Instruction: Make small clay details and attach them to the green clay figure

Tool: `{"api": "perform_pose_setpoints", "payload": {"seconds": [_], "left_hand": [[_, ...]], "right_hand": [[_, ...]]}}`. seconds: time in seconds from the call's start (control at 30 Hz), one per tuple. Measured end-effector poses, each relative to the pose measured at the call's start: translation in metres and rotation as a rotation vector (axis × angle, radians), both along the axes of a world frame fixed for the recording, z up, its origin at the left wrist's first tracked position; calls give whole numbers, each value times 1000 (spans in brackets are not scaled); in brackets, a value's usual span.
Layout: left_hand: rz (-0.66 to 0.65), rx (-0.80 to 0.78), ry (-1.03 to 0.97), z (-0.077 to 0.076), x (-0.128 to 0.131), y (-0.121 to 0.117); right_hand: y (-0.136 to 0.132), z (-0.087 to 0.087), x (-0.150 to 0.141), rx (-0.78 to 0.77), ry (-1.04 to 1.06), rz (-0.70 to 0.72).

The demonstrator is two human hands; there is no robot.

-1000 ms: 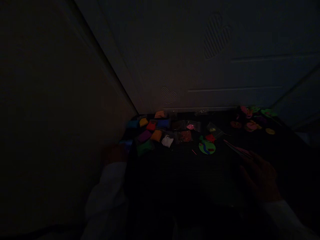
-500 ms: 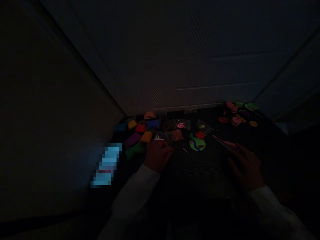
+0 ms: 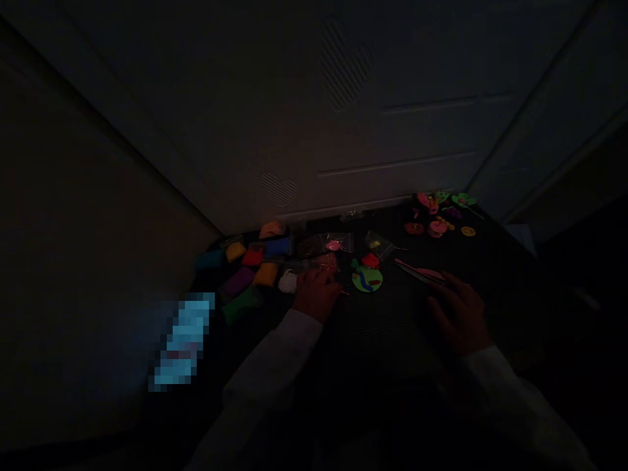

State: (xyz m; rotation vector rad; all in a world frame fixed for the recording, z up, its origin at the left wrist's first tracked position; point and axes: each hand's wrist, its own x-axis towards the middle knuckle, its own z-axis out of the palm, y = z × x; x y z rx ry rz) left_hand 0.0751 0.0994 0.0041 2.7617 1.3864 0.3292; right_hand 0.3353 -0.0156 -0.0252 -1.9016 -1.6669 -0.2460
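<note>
The left hand (image 3: 316, 296) points toward the worktop's (image 3: 383, 330) far edge, fingers bent by a tiny pink stick (image 3: 346, 293). The right hand (image 3: 460, 312) leans in too, fingers over one end of a long pink tool (image 3: 415, 269). I can't tell if either grips.

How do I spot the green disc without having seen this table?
On the dark table, look between the left hand and right hand, nearer the left. The green disc lies there; a wavy blue stripe sets it apart from the red piece by its far edge.
</note>
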Motion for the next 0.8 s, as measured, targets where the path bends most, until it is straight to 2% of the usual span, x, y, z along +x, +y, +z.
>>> {"api": "perform_pose_setpoints", "payload": {"seconds": [0.33,0.5,0.63,0.8], "left_hand": [[-24,12,-21,-2,-3,-4],[-48,-15,-38,-3,-1,-1],[-66,-12,-36,2,-1,-6],[-40,-29,-79,4,-5,-18]], "right_hand": [[0,-2,7,0,160,-19],[3,-2,39,-25,241,-54],[18,3,69,-181,212,-8],[43,15,83,-448,116,148]]}}
